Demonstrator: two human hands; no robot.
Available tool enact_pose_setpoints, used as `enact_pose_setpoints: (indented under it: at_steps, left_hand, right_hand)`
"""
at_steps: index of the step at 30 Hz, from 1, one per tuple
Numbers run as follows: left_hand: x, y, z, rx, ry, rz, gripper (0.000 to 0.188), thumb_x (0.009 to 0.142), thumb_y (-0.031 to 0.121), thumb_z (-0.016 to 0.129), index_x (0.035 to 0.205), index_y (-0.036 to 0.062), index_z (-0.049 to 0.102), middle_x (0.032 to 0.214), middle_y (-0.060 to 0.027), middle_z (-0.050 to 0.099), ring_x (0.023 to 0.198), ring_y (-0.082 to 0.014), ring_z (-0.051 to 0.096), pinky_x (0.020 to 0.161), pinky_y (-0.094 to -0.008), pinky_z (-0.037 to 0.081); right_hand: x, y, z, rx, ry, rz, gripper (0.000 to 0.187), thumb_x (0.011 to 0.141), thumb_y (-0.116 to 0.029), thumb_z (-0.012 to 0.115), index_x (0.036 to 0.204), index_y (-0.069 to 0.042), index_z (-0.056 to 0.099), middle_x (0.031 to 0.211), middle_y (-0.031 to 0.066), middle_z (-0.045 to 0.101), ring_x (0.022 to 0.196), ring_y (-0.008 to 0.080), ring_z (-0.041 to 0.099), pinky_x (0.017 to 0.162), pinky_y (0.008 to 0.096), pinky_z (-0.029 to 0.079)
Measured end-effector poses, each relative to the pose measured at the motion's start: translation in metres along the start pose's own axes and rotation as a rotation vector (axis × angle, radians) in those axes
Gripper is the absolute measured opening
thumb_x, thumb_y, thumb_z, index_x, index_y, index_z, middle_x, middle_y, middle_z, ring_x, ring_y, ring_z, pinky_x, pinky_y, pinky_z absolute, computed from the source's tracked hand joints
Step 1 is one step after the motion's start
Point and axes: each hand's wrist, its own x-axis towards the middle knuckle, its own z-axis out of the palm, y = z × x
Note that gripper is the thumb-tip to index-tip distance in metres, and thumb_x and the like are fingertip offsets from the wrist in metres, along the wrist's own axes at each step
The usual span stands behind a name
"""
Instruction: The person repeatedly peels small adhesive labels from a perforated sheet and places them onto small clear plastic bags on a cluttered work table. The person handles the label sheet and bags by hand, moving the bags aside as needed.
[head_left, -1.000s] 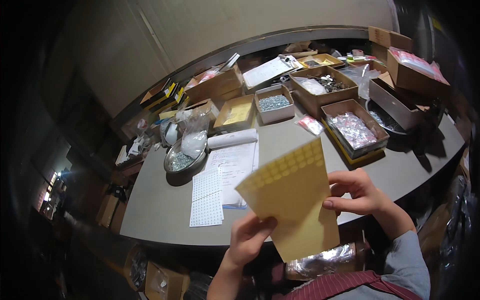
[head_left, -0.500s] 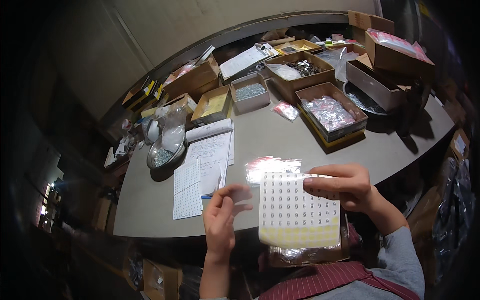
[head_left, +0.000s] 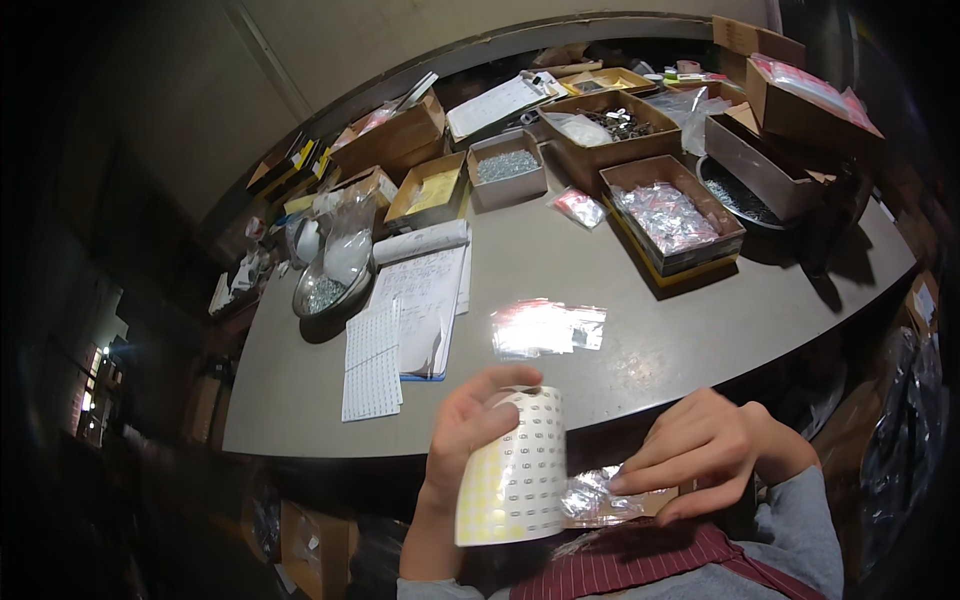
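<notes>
My left hand (head_left: 470, 430) grips a sheet of round number stickers (head_left: 520, 460) by its upper edge. The sheet is white with printed dots, bends into a curve, and has bare yellow backing along one side. My right hand (head_left: 700, 445) is off the sheet, palm down, fingers bent and apart. Its fingertips reach the small clear plastic bags (head_left: 595, 497) in a brown box (head_left: 655, 500) at my lap. Whether they touch a bag is hard to tell. Beyond the sheet, a shiny stack of small clear bags with red edges (head_left: 545, 328) lies on the table.
On the grey table (head_left: 420, 420) are a notebook (head_left: 425, 290), more sticker sheets (head_left: 372, 365), a bowl of small metal parts (head_left: 330, 290) and a box of filled small bags (head_left: 665, 215). Farther back stand a box of screws (head_left: 507, 165) and a parts box (head_left: 610, 135).
The sticker sheet has passed from my right hand to my left, moving left and curling. My right hand has dropped toward the bags at my lap.
</notes>
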Motion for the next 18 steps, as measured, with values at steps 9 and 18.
enact_pose_setpoints:
  at_steps: [9, 18]
  left_hand:
    - [0.016, -0.050, 0.013, -0.272, -0.306, -0.190, 0.045, 0.101, 0.020, 0.063, 0.138, -0.0010, 0.052, 0.128, -0.0142, 0.064, 0.111, -0.0216, 0.069, 0.096, -0.0319, 0.057]
    - [0.025, -0.097, -0.017, -0.765, -0.321, -0.523, 0.054, 0.112, 0.042, 0.040, 0.143, -0.0009, 0.050, 0.136, -0.0144, 0.061, 0.126, -0.0223, 0.061, 0.108, -0.0372, 0.050]
  right_hand:
    - [0.033, -0.004, 0.037, -0.529, -0.193, 0.036, 0.050, 0.092, -0.035, 0.069, 0.140, -0.023, 0.065, 0.153, 0.0122, 0.051, 0.140, 0.0313, 0.048, 0.123, 0.0575, 0.027]
    - [0.034, 0.009, 0.037, -0.430, -0.409, 0.105, 0.074, 0.083, -0.020, 0.076, 0.150, -0.004, 0.049, 0.129, 0.0165, 0.064, 0.100, 0.0264, 0.069, 0.087, 0.0345, 0.055]
